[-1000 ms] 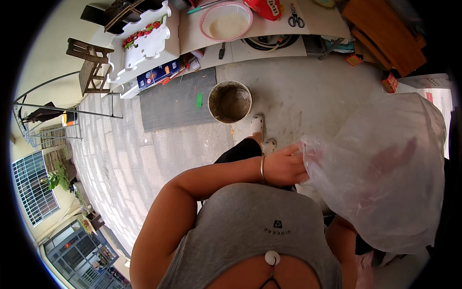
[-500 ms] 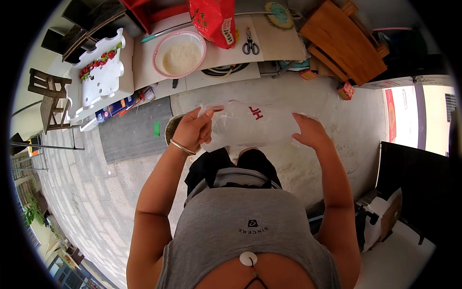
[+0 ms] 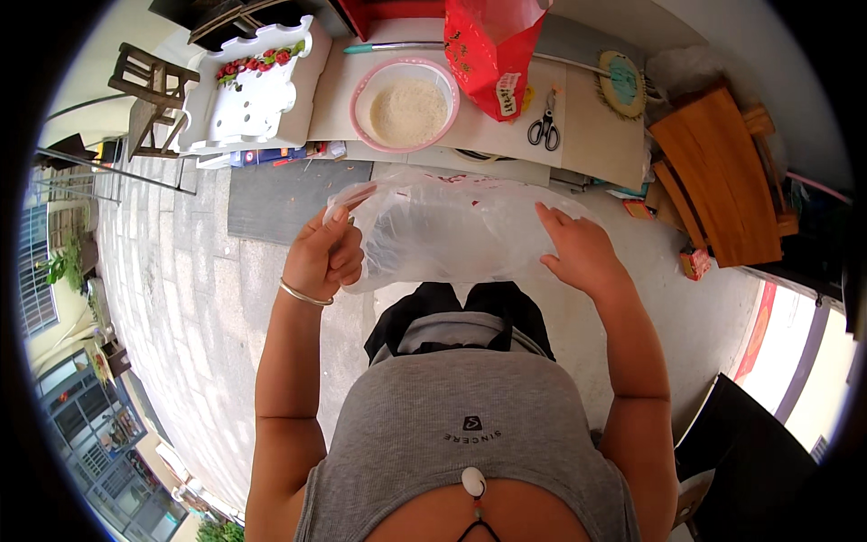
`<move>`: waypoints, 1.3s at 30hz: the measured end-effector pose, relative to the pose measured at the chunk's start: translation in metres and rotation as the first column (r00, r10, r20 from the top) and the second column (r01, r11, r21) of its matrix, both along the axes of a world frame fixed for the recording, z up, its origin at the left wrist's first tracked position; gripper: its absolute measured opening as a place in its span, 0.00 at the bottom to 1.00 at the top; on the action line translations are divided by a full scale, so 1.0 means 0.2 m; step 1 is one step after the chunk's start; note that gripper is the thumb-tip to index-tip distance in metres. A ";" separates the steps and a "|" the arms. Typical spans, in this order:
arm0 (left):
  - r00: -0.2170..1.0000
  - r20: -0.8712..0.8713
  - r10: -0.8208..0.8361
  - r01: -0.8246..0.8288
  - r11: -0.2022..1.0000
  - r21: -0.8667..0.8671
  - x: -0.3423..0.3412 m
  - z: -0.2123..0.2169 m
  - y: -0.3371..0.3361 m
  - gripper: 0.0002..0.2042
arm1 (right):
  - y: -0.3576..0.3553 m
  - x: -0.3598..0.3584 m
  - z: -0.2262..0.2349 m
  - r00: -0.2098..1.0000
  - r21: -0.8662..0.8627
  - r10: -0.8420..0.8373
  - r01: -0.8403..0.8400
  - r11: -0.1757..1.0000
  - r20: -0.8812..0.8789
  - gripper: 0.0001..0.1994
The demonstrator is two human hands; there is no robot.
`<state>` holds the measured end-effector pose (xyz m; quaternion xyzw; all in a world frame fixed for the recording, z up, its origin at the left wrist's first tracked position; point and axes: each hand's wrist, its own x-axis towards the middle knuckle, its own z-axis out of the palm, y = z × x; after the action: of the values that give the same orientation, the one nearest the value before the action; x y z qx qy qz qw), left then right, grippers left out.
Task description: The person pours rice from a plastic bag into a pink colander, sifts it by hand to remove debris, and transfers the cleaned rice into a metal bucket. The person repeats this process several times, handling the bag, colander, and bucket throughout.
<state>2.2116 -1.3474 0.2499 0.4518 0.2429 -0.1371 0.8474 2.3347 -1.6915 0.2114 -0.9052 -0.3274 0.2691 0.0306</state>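
A clear thin plastic bag (image 3: 442, 230) with red print is stretched between my two hands in front of my waist, its mouth spread wide. My left hand (image 3: 327, 251) is closed on the bag's left edge, fingers curled in. At the opposite edge my right hand (image 3: 585, 251) holds the film, with thumb and forefinger set apart and the other fingers partly hidden. Beyond the bag, on a low table, stands a pink-rimmed bowl (image 3: 406, 113) of white grains, probably rice. A red printed sack (image 3: 492, 63) stands open beside it.
Black-handled scissors (image 3: 545, 131) lie right of the sack on the table (image 3: 587, 126). A white foam box (image 3: 253, 99) with red flowers stands at the far left, near a wooden chair (image 3: 153, 95). A brown wooden stool (image 3: 718, 181) is on the right.
The bag has gone from nearly flat to billowed and open, and my hands have moved farther apart. My view has turned, so the table items appear farther right.
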 end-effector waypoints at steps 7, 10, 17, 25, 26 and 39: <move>0.975 -0.029 0.219 -0.217 0.974 0.060 -0.02 0.06 -0.04 0.23 | 0.18 0.34 -0.07 0.961 0.054 0.277 -0.277 0.959 0.001 0.36; 0.951 -0.052 0.306 -0.303 0.951 0.053 -0.08 0.09 -0.02 0.22 | 0.30 0.41 -0.08 0.925 0.083 0.379 -0.379 0.922 0.012 0.35; 0.885 -0.063 0.461 -0.457 0.887 0.062 -0.24 0.04 0.17 0.25 | 0.69 0.49 -0.10 0.858 0.484 0.514 -0.458 0.746 0.020 0.24; 0.746 -0.169 0.644 -0.651 0.759 0.018 -0.37 -0.19 0.41 0.23 | 0.83 0.88 -1.12 0.645 0.385 -0.448 0.746 0.543 -0.619 0.24; 0.705 -0.197 0.681 -0.686 0.726 0.050 -0.43 -0.19 0.43 0.23 | 0.89 0.87 -1.20 0.383 0.171 -0.476 0.887 0.429 -0.792 0.28; 0.434 -0.340 0.834 -0.697 0.550 0.461 -0.23 -0.36 0.48 0.24 | 1.21 1.05 -2.01 -0.475 -0.526 -0.354 0.848 0.060 -0.806 0.18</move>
<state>2.1652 -1.2515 0.1780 0.3373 0.6577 0.1804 0.6489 2.5449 -1.4489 -0.1913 -0.4736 0.3942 0.5416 0.5718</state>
